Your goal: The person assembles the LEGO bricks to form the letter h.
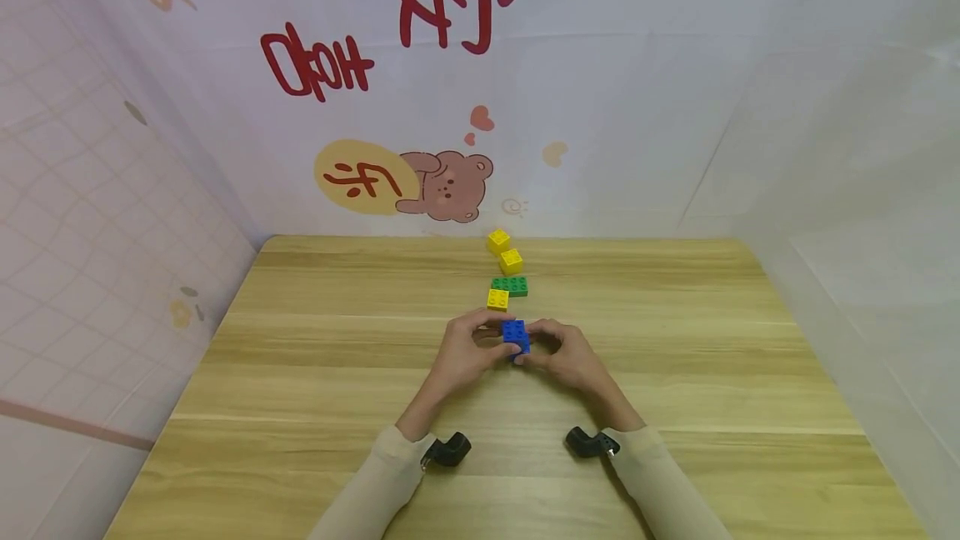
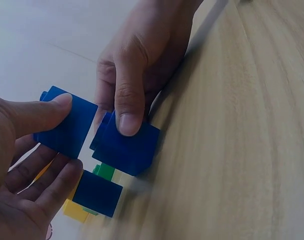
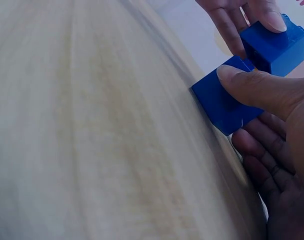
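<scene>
My left hand (image 1: 467,350) pinches a blue toy building brick (image 2: 74,122), its thumb flat on one side and its fingers behind. Between the thumb and fingers of my right hand (image 1: 570,354) is a second blue brick (image 3: 224,97). The two bricks are close together; the left one is higher, and in the left wrist view a narrow gap separates them. A third blue brick (image 2: 98,193) shows beyond them in that view, and the hands block it from the head view. Past the hands, a yellow brick (image 1: 497,300) sits against a green brick (image 1: 514,286).
Two more yellow bricks (image 1: 512,262) (image 1: 498,242) stand farther back, near the table's rear edge. The wooden table (image 1: 300,340) meets white printed sheets (image 1: 615,132) at the back and on both sides. Black wrist-worn devices (image 1: 450,450) stick out from both sleeves.
</scene>
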Demonstrator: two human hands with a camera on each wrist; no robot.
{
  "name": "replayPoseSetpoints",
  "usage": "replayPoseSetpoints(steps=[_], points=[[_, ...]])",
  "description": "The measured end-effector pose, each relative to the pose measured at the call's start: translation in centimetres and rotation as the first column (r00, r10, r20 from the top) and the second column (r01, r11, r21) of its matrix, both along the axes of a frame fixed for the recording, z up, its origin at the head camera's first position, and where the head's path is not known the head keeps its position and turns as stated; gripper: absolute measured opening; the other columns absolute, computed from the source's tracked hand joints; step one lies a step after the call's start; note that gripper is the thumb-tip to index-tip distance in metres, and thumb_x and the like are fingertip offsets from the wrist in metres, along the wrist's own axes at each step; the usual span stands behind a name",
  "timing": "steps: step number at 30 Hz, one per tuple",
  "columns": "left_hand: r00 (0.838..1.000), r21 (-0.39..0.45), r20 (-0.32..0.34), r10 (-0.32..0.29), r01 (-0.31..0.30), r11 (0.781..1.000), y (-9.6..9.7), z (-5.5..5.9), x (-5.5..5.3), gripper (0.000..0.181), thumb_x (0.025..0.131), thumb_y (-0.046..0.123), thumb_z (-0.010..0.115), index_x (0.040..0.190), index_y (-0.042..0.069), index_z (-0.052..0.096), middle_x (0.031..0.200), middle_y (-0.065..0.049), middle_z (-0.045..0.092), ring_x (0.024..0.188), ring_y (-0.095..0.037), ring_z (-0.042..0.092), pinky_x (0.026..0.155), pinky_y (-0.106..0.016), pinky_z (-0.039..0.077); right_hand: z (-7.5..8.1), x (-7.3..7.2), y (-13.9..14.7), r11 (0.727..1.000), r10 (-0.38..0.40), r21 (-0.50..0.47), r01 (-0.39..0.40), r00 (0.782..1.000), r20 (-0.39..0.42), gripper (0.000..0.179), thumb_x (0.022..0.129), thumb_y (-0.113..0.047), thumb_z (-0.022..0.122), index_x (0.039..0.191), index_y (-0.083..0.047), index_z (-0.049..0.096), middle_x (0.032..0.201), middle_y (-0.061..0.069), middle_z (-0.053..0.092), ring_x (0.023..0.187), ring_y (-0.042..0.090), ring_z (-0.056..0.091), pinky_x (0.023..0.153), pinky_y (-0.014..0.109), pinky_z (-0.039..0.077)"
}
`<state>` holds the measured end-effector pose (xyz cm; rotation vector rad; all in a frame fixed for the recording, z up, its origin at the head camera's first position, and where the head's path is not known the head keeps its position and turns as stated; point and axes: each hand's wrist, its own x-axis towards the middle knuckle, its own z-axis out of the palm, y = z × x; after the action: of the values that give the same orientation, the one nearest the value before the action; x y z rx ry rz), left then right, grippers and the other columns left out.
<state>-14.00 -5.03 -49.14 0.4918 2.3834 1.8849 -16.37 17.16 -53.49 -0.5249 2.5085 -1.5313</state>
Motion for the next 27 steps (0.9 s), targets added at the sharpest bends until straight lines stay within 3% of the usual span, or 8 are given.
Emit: replayPoseSetpoints(steps=[18,27], points=[[0.999,-0.034,-0.052,-0.016,0.014,0.999,0.82,-0.34,-0.12,0.039,0.086,0.003,0.082,0.123,0.006,0.071,0.121,-0.012,0.070,0.109,-0.031,0.072,0.096,-0.042,0.061,-0.41,-0.02,0.05,1.000,0.003,-0.023,-0.004,1.000,-0.018,0.034,0.081,-0.027,0.089,0.113,-0.025,0.075,0.115,-0.005,0.074,0.116,0.018,0.064,0.109,0.044,0.048],[0.999,-0.045,-0.036,0.001,-0.003,0.999,0.98,-0.36,-0.08,0.038,0.087,0.001,0.080,0.124,0.006,0.071,0.122,-0.013,0.070,0.112,-0.032,0.071,0.098,-0.044,0.060,-0.39,0.01,-0.04,1.000,0.008,-0.015,-0.009,0.999,-0.031,0.035,0.082,-0.027,0.088,0.114,-0.024,0.075,0.116,-0.005,0.074,0.119,0.018,0.064,0.112,0.044,0.047]])
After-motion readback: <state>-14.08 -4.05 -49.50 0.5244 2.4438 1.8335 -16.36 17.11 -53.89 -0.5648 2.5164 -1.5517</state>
